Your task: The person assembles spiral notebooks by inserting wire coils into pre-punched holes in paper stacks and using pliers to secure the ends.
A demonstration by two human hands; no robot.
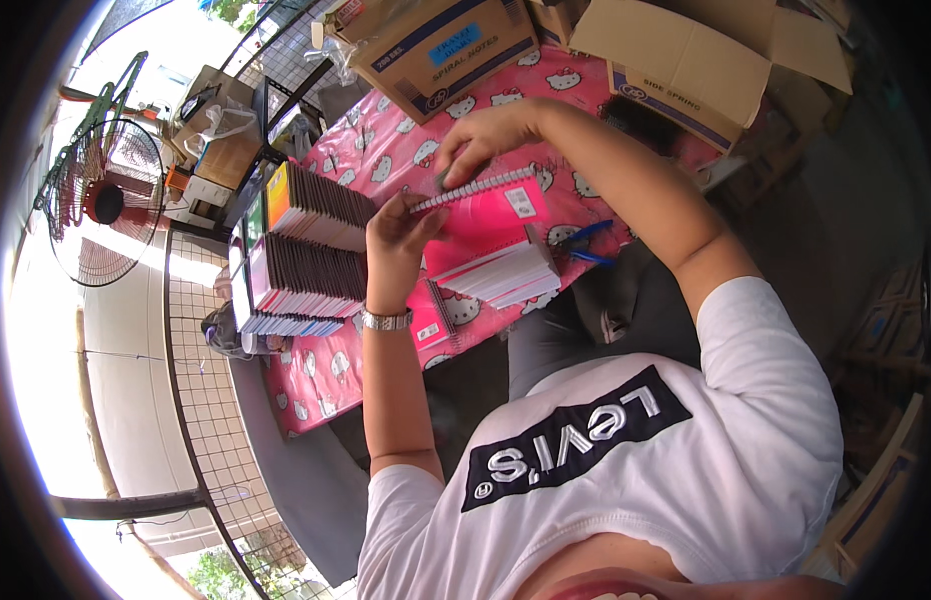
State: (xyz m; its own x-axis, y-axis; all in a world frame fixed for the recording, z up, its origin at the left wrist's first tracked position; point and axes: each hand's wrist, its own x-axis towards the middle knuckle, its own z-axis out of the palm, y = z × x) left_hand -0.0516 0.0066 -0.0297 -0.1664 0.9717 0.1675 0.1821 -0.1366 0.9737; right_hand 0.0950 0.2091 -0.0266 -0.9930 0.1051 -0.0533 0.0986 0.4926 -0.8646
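Fingers of the left hand (398,235) bent round the left end of a white spiral binding (476,188), thumb below, gripping a pink notebook (481,217); silver watch (388,321) on the same wrist. Right hand (498,135) arched above the binding, fingers curled down, thumb and forefinger close together at a small greyish thing (441,182); cannot tell whether pinched firmly or only touched. Notebook out in front of the body, above the counter (321,380), binding toward the far side, pale label (521,203) near the right end.

Near edge of the counter slanting past a 2nd notebook (429,315), also pink, beside the left wrist. Pile of white-paged notebooks (501,275) just on the near side of the held notebook, little room between. Blue-handled tool (594,258) right of the pile, near the edge. Bare patterned cloth (396,150) left of the left forearm, with another open strip beyond both hands. To the left, 2 rows of stacked notebooks (308,268), tight beside the left hand. Farther out, 2 cardboard boxes (436,85) closing off the far side. Well apart at left, a fan (108,205) and wire grid (211,370).
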